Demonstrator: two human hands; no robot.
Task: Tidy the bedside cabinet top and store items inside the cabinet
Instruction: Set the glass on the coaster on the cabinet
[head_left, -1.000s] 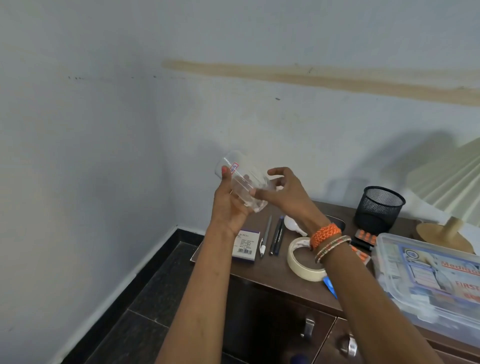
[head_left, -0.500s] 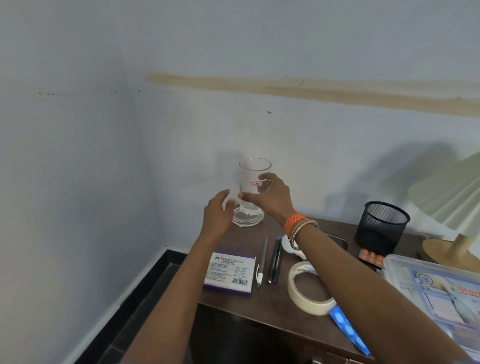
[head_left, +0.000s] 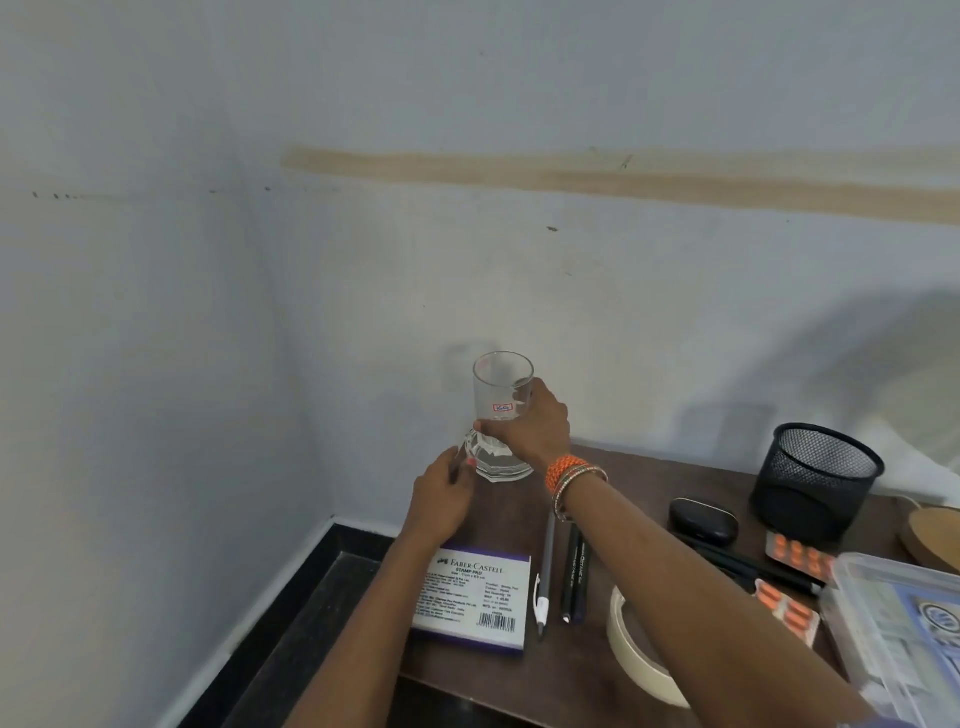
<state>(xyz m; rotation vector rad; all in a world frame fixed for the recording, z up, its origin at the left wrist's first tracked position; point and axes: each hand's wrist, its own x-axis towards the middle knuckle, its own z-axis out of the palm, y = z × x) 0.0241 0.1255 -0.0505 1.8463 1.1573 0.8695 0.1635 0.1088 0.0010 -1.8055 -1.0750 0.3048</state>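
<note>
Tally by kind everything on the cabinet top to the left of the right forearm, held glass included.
Drinking glass: 1
Faceted glass dish: 1
Stamp pad box: 1
Pens: 3
Total: 6

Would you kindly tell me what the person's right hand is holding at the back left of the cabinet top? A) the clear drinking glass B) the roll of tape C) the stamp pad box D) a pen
A: the right hand has its grip round the clear drinking glass, upright above a faceted glass piece.
</note>
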